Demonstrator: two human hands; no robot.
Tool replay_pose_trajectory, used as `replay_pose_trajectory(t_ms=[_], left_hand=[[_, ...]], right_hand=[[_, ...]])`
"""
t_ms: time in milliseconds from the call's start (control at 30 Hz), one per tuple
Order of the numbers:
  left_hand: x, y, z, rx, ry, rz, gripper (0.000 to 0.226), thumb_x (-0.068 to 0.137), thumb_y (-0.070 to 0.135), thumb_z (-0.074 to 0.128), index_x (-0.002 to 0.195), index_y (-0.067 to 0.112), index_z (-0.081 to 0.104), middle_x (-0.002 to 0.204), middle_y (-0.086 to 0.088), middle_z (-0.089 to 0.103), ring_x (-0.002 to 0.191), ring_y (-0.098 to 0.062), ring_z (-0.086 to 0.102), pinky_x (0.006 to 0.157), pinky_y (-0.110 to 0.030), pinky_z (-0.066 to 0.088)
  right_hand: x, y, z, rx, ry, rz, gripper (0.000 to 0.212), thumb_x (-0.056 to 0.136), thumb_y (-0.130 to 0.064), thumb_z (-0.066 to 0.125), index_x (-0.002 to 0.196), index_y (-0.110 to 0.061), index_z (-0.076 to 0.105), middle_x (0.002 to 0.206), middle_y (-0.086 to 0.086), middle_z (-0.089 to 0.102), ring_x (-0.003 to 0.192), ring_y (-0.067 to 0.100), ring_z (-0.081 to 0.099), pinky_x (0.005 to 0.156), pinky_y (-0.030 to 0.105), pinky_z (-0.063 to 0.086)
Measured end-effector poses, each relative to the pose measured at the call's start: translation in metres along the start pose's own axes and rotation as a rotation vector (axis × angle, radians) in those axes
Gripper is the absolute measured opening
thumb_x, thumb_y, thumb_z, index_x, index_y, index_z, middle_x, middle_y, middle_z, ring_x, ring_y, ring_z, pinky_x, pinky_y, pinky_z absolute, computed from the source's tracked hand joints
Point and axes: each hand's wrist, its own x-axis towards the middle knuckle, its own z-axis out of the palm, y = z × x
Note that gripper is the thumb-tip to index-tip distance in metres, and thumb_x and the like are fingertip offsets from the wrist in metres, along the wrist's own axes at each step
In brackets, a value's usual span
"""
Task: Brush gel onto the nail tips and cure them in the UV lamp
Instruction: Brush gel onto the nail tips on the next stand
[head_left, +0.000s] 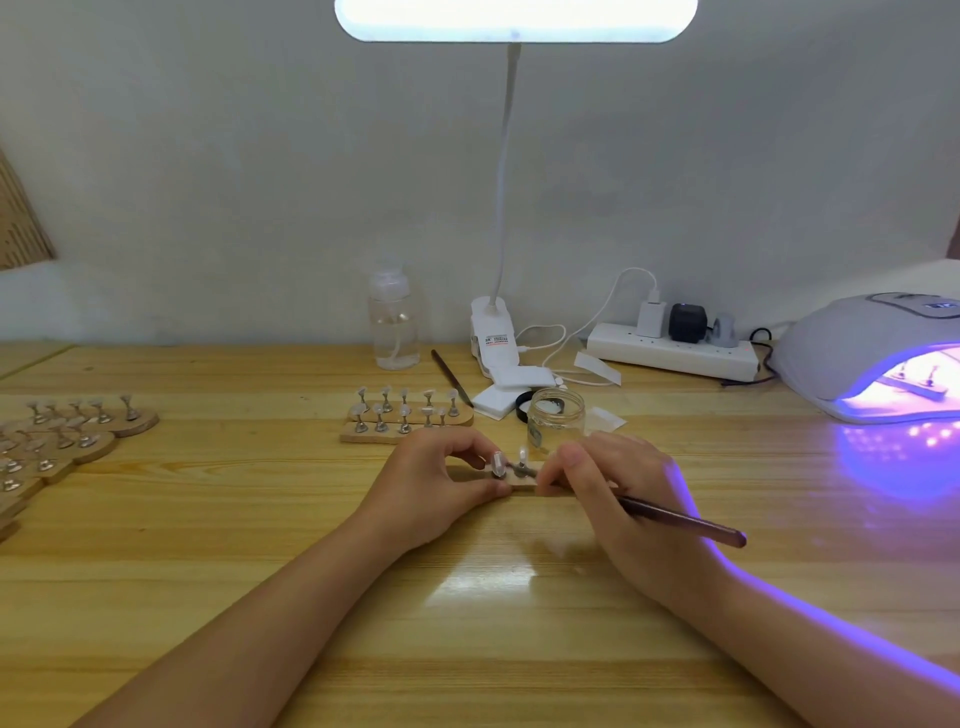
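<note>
Both hands meet near the middle of the wooden table (260, 519), over a small wooden strip (522, 484) that carries nail tips (500, 464) on little metal stands. The left hand (434, 486) has its fingers and thumb curled round the left end of the strip, pinching it. The right hand (615, 486) grips a dark brush (680, 520) like a pen; the handle sticks out to the right and toward the person, while the bristle end is hidden behind the fingers, right by the nail tips. Just behind the hands stands an open glass jar (556, 420), and its black lid (523, 401) lies beside it to the left. Farther left, two more wooden strips with nail tips (408, 415) lie side by side, and a larger cluster of such stands (57, 441) sits at the table's left edge. The UV lamp (872, 353) is at the far right, lit purple, with another strip (914, 387) inside its opening; its glow falls on the table and along the right forearm. Along the wall stand a clear pump bottle (393, 325), a white clip-on desk lamp (498, 208) that is switched on, a second brush (451, 376) and a white power strip (672, 353) with plugs in it.
</note>
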Motion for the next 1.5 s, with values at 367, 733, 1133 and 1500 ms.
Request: replay_pose_trajectory(t_ms=[367, 733, 1133, 1500], left_hand=[[0.001, 0.000, 0.000, -0.006, -0.008, -0.010, 0.017, 0.068, 0.012, 0.078, 0.073, 0.023, 0.066, 0.079, 0.006, 0.067, 0.083, -0.009, 0.062, 0.086, -0.030, 0.047], [0.000, -0.001, 0.000, -0.032, 0.019, -0.039, 0.023, 0.066, 0.011, 0.079, 0.068, 0.027, 0.063, 0.078, 0.009, 0.067, 0.076, -0.001, 0.060, 0.073, -0.006, 0.043], [0.002, 0.003, 0.000, -0.124, -0.023, -0.140, 0.012, 0.069, 0.014, 0.077, 0.069, 0.020, 0.067, 0.075, 0.006, 0.068, 0.070, 0.004, 0.061, 0.066, -0.003, 0.043], [0.004, 0.003, 0.002, -0.105, 0.005, -0.129, 0.007, 0.073, 0.012, 0.074, 0.070, 0.017, 0.070, 0.066, 0.011, 0.068, 0.067, 0.008, 0.061, 0.062, 0.000, 0.041]], right_hand=[[0.000, 0.001, -0.001, -0.017, -0.029, 0.041, 0.041, 0.090, -0.041, 0.036, 0.071, -0.023, 0.067, 0.067, -0.013, 0.063, 0.071, 0.004, 0.058, 0.067, 0.017, 0.042], [0.006, 0.005, -0.009, -0.096, 0.245, 0.105, 0.026, 0.087, -0.043, 0.039, 0.090, -0.029, 0.061, 0.080, -0.016, 0.064, 0.082, -0.002, 0.056, 0.088, 0.021, 0.034], [0.008, 0.013, -0.009, -0.301, 0.057, -0.040, 0.021, 0.085, -0.032, 0.055, 0.089, -0.016, 0.068, 0.075, -0.006, 0.067, 0.072, 0.013, 0.064, 0.079, 0.038, 0.046], [0.008, 0.022, -0.003, -0.386, -0.030, -0.081, 0.029, 0.064, -0.013, 0.083, 0.089, -0.017, 0.068, 0.080, -0.007, 0.068, 0.077, 0.014, 0.064, 0.078, 0.030, 0.035]])
